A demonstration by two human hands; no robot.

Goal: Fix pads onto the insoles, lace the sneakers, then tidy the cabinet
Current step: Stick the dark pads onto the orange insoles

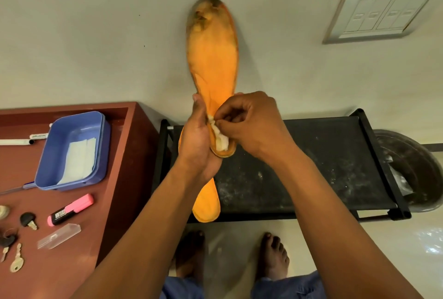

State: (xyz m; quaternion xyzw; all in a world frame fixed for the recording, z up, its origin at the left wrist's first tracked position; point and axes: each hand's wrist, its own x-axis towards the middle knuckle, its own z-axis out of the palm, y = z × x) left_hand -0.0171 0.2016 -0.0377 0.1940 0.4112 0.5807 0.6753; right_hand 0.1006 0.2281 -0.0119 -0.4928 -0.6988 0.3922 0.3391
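Table (115, 179): a reddish-brown top is sitting at the left, carrying a marker, keys and a small clear case.
Tub (48, 179): a blue plastic tub is resting on the table, holding flat white sheets (79, 159) that are probably spare pads.
Left hand (195, 145): its grip is wrapping around the heel end of the upright insole, and a second one is hanging below the palm.
Insole (212, 59): a worn orange insole is standing raised in front of the wall, toe up, its toe area darkened with dirt.
Second insole (207, 205): another orange insole is sticking out beneath the left hand, over the rack; no pad is showing on its visible part.
Pad (220, 139): a small white pad is lying on the heel of the raised insole, crumpled at its upper edge and not yet flat.
Right hand (249, 121): its grip is pinching narrowly on the pad's top edge, fingertips touching it.
Rack (311, 167): a dusty black shelf rack is standing behind the hands; no sneakers are showing on it.
Progress: the work appears to be early, with the first pad only now being fixed; the other insole, the lacing and the cabinet tidying all seem to be waiting.
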